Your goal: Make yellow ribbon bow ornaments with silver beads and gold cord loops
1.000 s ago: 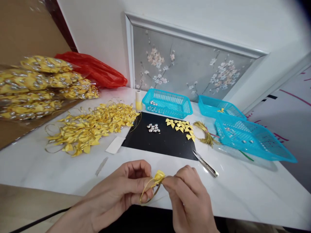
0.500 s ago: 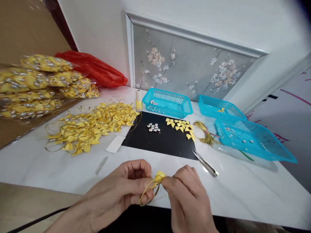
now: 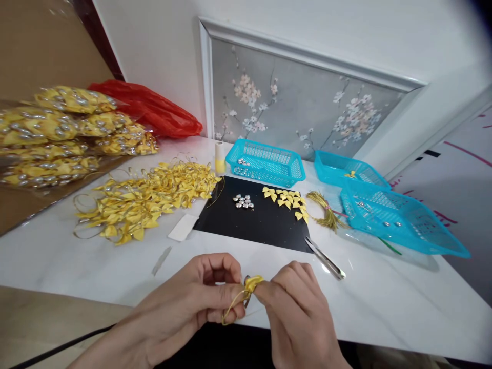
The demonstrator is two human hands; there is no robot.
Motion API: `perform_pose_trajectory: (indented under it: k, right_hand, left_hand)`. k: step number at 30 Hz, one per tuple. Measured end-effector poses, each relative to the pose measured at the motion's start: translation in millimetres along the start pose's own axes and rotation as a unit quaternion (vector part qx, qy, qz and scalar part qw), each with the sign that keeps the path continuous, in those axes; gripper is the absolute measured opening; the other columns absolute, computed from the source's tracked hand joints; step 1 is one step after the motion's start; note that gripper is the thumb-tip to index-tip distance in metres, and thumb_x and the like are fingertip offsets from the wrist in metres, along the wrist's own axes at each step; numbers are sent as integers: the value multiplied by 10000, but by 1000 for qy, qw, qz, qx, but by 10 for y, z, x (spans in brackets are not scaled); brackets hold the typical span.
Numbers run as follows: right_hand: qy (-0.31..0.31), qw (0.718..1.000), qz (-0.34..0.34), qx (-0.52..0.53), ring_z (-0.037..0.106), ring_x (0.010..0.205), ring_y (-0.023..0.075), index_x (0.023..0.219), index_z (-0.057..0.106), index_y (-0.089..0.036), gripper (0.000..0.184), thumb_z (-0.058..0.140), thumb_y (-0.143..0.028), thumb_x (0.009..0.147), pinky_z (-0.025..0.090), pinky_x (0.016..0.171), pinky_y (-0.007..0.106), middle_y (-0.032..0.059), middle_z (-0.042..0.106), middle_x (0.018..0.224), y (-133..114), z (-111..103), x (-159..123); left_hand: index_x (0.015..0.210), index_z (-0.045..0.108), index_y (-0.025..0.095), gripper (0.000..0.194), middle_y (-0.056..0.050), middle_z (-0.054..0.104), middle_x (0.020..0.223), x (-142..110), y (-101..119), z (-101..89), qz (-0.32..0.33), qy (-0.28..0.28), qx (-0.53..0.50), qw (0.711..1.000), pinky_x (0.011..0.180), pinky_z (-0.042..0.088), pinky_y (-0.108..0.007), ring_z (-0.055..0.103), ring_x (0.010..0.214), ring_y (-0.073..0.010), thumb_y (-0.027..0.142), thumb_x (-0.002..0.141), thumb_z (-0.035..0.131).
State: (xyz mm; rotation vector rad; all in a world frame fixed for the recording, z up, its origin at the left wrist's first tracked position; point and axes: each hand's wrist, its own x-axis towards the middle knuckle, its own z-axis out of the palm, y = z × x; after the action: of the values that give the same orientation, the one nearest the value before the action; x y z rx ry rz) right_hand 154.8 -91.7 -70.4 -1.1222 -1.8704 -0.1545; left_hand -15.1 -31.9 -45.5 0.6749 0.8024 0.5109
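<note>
Between my hands is a small yellow ribbon flower with a looped gold cord hanging from it. My left hand pinches the cord and the flower's base between thumb and fingers. From the other side, my right hand is closed, its thumb and forefinger pressed on the flower's right edge. Both hands are above the table's front edge. Beyond them, a black mat bears a cluster of silver beads and several yellow petal pieces. Snips lie at the mat's right corner.
A heap of finished yellow flowers spreads at left, with bagged flowers and a red plastic bag behind. Blue baskets stand along the back and right. A thread spool, gold cord bundle and white card lie around the mat.
The yellow flower has turned slightly and shifted a little right between my fingers. A thin strand now shows below my right fingers. Both hands have barely moved.
</note>
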Motion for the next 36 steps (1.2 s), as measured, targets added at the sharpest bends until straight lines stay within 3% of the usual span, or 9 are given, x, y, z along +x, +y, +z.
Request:
perform_pose_trajectory:
  k: [13,23,30,36]
  right_hand:
    - [-70,982,95,150,495,666,122,897,598,-208,229,505,1,900,394,602,277,-14,491,732,69,-79,-75]
    - [-47,981,128,137,569,654,112,904,629,-208,153,570,-66,908,474,575,227,-4,559,756,58,-66,-83]
    - [-23,976,161,146,575,628,108,848,573,-219,166,561,-60,896,484,573,207,-27,570,719,-19,-46,-33]
    - [-19,986,128,109,641,834,154,1060,561,-246,242,575,-92,874,546,715,242,21,630,936,48,-88,-24]
  left_hand:
    - [704,670,155,200,-24,701,595,-15,-40,-3,-9,-42,-35,998,510,475,-133,622,532,-87,189,691,867]
    - [682,654,155,222,-7,682,589,-28,-14,44,23,-11,-1,1000,513,458,-139,604,542,-87,192,677,873]
    - [696,673,146,175,-8,671,602,-24,-57,34,33,-24,-28,999,498,444,-138,588,526,-81,164,697,847]
    - [683,654,152,188,10,656,592,-29,-30,49,60,6,-28,998,524,447,-138,548,527,-69,180,714,837]
